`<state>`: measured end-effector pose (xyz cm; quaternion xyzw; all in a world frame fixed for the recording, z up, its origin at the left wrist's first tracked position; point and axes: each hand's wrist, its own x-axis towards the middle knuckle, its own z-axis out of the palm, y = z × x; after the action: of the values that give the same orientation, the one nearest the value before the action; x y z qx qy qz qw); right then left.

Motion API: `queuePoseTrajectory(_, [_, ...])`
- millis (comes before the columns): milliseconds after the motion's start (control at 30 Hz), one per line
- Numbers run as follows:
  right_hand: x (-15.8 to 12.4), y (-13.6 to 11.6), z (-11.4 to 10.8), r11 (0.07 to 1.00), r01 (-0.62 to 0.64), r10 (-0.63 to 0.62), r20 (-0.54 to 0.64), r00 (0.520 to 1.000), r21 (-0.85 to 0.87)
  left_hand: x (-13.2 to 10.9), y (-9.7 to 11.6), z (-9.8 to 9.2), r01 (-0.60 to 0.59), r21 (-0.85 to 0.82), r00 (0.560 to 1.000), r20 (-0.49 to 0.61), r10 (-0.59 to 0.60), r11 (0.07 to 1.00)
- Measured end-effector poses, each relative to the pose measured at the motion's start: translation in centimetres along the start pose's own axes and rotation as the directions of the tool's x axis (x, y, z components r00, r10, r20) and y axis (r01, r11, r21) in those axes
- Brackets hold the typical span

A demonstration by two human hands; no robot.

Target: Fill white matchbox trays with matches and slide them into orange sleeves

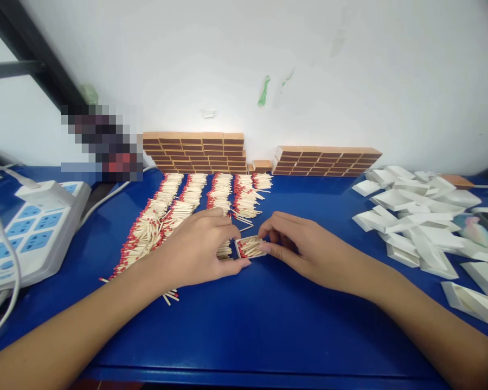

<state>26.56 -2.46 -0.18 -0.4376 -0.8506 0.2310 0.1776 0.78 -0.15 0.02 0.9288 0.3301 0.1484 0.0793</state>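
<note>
A small white matchbox tray (238,248) lies on the blue table between my hands, filled with red-tipped matches (252,247). My left hand (205,244) curls around the tray's left end, its thumb at the near corner and its fingers at the far side. At the right end, my right hand (299,244) closes its thumb and fingers on the tray and the plain match ends. Loose matches (162,203) are heaped in several long rows behind and to the left, partly covered by my left hand and forearm.
Brown matchboxes stand stacked against the wall, in a left stack (195,153) and a right stack (327,161). White empty trays (415,216) pile up at the right. A power strip (36,233) with a white cable sits at the left on the blue table (268,336).
</note>
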Motion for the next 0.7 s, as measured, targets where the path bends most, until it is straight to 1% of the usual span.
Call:
queuePoseTrajectory(133, [-0.16, 0.32, -0.41, 1.0, -0.012, 0.012, 0.025, 1.0, -0.001, 0.02, 0.02, -0.02, 0.002, 0.002, 1.0, 0.003, -0.002, 1.0])
queuePoseTrajectory(300, [-0.1, 0.58, -0.38, 0.998, -0.039, 0.038, 0.032, 0.999, 0.045, 0.03, -0.04, 0.1, -0.01, -0.006, 1.0, -0.011, 0.01, 1.0])
queuePoseTrajectory(467, [0.03, 0.18, -0.21, 0.999, -0.032, 0.031, 0.031, 0.999, 0.035, -0.02, -0.14, 0.21, -0.002, -0.004, 1.0, 0.001, 0.002, 1.0])
queuePoseTrajectory(700, [0.02, -0.36, 0.55, 0.998, 0.027, -0.026, -0.014, 1.0, 0.058, -0.09, -0.1, 0.33, -0.029, -0.017, 1.0, -0.012, 0.029, 0.999])
